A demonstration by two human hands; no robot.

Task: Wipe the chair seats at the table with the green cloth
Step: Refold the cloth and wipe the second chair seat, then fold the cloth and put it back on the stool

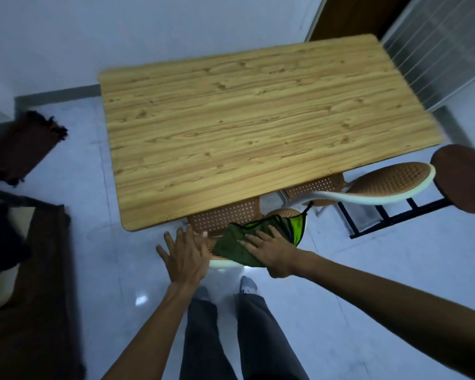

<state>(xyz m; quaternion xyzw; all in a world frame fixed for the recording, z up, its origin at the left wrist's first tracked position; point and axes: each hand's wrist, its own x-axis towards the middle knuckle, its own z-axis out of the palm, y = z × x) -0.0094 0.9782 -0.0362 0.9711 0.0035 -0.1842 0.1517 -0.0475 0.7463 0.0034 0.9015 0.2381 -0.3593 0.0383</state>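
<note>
Pressing green cloth (239,242) flat under right hand (272,252) at 6 o'clock chair seat (225,263), left hand (185,256) splayed, empty at 9 o'clock beside it.

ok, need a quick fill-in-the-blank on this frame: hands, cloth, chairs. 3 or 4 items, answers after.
1. The green cloth lies under the ____ hand.
2. The left hand rests flat, fingers spread, holding ____.
3. The cloth lies on the near chair, whose seat is tucked partly under the ____.
4. Right of the second chair stands a round dark ____.

Answers: right; nothing; table; stool
</note>
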